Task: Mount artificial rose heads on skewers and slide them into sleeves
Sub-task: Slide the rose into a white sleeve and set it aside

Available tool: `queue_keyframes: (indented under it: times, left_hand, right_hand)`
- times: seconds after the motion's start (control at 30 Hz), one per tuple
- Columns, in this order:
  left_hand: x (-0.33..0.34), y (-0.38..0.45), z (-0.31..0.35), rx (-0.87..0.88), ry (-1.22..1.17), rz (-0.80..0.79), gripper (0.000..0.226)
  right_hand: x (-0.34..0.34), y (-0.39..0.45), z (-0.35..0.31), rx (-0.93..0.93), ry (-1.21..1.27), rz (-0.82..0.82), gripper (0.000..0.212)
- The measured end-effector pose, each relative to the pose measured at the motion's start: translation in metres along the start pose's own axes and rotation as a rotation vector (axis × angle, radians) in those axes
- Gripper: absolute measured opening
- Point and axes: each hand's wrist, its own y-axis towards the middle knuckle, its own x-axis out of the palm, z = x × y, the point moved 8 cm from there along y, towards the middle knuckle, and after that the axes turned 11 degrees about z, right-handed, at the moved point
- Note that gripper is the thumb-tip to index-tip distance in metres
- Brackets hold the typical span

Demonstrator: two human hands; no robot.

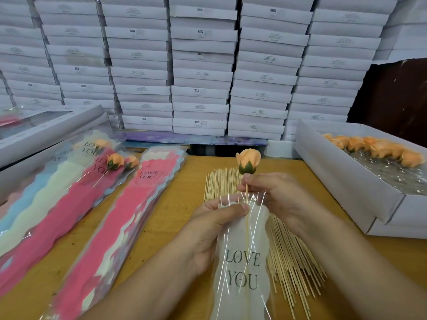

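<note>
An orange rose head (248, 160) with a green base sits on a thin wooden skewer (247, 224). My right hand (275, 197) pinches the skewer just under the rose. My left hand (213, 227) pinches the top edge of a clear and white sleeve (242, 271) printed "LOVE YOU". The skewer's lower part runs down inside the sleeve, while the rose stands above its mouth.
Loose skewers (291, 262) lie on the wooden table (175, 204) under my hands. Stacks of pink and pale sleeves (129, 218) lie at left, with two sleeved roses (115, 161) on top. A white box (342, 176) of orange rose heads (379, 147) stands at right. Stacked white boxes (201, 72) fill the back.
</note>
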Motion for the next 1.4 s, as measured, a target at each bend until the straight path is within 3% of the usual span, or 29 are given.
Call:
queue_keyframes:
  times: [0.17,0.33,0.57,0.8,1.03,1.4]
  left_hand:
    - [-0.002,0.003,-0.001,-0.004,0.007,-0.013,0.033]
    - [-0.007,0.004,-0.003,0.005,0.05,0.039,0.036]
    - [-0.009,0.006,-0.011,-0.026,0.09,0.052,0.045]
    - [-0.01,0.009,-0.006,-0.02,0.05,0.065,0.055]
    - [-0.011,0.01,-0.008,-0.018,0.05,0.066,0.039]
    - [-0.01,0.01,-0.015,-0.044,0.098,0.056,0.042]
  right_hand:
    - [-0.003,-0.003,0.004,0.026,-0.071,-0.03,0.014]
    - [-0.018,0.003,-0.014,-0.054,-0.17,-0.007,0.057]
    - [-0.017,0.005,-0.035,-0.36,-0.186,0.028,0.02]
    - [-0.011,0.003,-0.027,-0.401,-0.216,0.009,0.019]
    - [-0.01,-0.001,-0.015,-0.407,-0.201,-0.011,0.021]
    - [-0.016,-0.003,0.0,-0.384,-0.207,0.038,0.02]
